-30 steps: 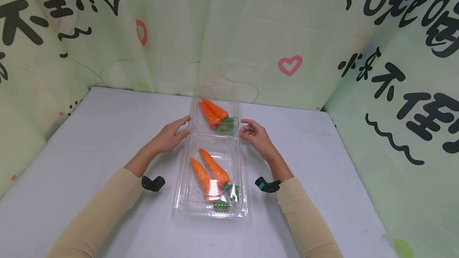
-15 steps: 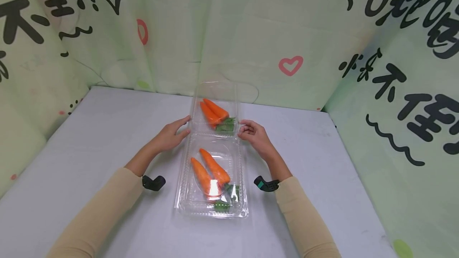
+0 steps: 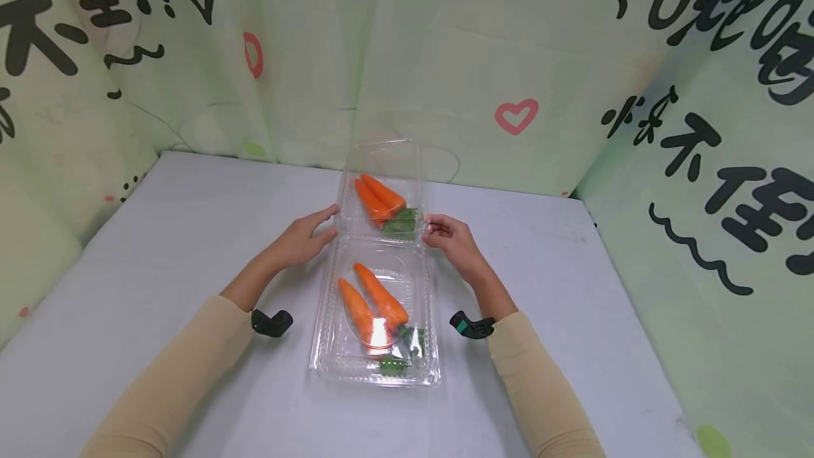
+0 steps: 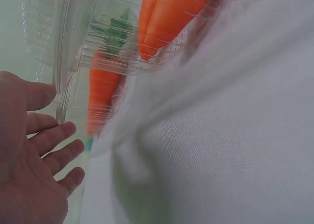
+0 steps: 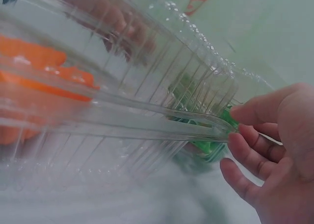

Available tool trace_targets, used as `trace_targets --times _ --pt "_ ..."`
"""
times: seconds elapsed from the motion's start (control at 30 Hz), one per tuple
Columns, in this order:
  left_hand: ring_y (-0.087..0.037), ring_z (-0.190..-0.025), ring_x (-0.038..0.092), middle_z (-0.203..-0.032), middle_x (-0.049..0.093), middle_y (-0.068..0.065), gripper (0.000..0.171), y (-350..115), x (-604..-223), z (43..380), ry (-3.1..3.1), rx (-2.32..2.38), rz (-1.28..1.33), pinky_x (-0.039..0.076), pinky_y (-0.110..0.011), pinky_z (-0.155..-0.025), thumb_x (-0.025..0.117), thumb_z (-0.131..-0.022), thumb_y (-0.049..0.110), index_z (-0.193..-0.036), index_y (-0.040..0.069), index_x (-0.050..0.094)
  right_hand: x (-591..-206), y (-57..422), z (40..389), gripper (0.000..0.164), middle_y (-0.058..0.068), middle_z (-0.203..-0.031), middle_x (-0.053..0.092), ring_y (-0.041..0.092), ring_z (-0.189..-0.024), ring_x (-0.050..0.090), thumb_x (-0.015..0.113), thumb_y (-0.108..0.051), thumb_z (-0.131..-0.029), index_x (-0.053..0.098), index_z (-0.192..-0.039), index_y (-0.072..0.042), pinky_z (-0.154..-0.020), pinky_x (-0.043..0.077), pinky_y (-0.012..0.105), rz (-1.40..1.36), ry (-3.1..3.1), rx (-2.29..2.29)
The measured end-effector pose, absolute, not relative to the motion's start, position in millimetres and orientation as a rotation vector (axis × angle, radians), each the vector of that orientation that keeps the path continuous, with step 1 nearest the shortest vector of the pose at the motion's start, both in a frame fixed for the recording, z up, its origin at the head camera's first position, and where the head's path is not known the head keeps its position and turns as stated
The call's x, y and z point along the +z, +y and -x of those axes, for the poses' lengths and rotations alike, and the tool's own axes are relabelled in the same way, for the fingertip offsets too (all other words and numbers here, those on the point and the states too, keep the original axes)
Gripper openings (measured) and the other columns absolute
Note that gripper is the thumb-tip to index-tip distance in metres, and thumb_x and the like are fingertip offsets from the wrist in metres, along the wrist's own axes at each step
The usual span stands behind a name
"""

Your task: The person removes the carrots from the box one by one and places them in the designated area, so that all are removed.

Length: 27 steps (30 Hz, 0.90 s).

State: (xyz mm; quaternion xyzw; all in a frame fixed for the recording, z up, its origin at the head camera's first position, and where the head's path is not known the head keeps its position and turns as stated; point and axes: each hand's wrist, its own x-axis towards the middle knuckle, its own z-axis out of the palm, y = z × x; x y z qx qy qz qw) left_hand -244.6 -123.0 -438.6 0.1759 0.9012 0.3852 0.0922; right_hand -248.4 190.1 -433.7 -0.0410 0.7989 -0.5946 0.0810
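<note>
Two clear plastic clamshell boxes lie end to end in the head view. The near box (image 3: 331,366) contains two orange carrots (image 3: 380,294) with green tops; the far box (image 3: 345,193) contains two more carrots (image 3: 376,196). My left hand (image 3: 297,240) is at the far box's left side, with thumb and fingertips touching its rim and the other fingers fairly straight in the left wrist view. At the right side, my right hand (image 3: 454,242) pinches the rim of the far box (image 5: 162,118) near a corner, between thumb and fingers. The lid's exact position is hard to tell through clear plastic.
A white-covered table (image 3: 540,288) carries both boxes. Pale green printed curtains (image 3: 445,55) surround its back and sides, close behind the far box. A black wrist device (image 3: 272,325) sits on each forearm.
My right hand has moved slightly left, and its fingers have drawn in on the far box's rim. The far box's clear back edge has risen a little. My left hand has stayed still.
</note>
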Motion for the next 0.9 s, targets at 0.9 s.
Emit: trace_targets --times 0.9 --pt "-0.038 -0.137 0.04 -0.158 0.024 -0.016 0.072 -124 -428 257 2.665 1.294 -0.547 0.043 -0.05 -0.106 0.061 -0.095 0.023 -0.154 0.013 0.022 -438 188 250 0.031 0.013 -0.108 0.062 0.011 -0.087 0.057 0.061 -0.008 -0.091 0.059 -0.121 0.002 -0.078 0.052 0.018 0.066 2.46 -1.721"
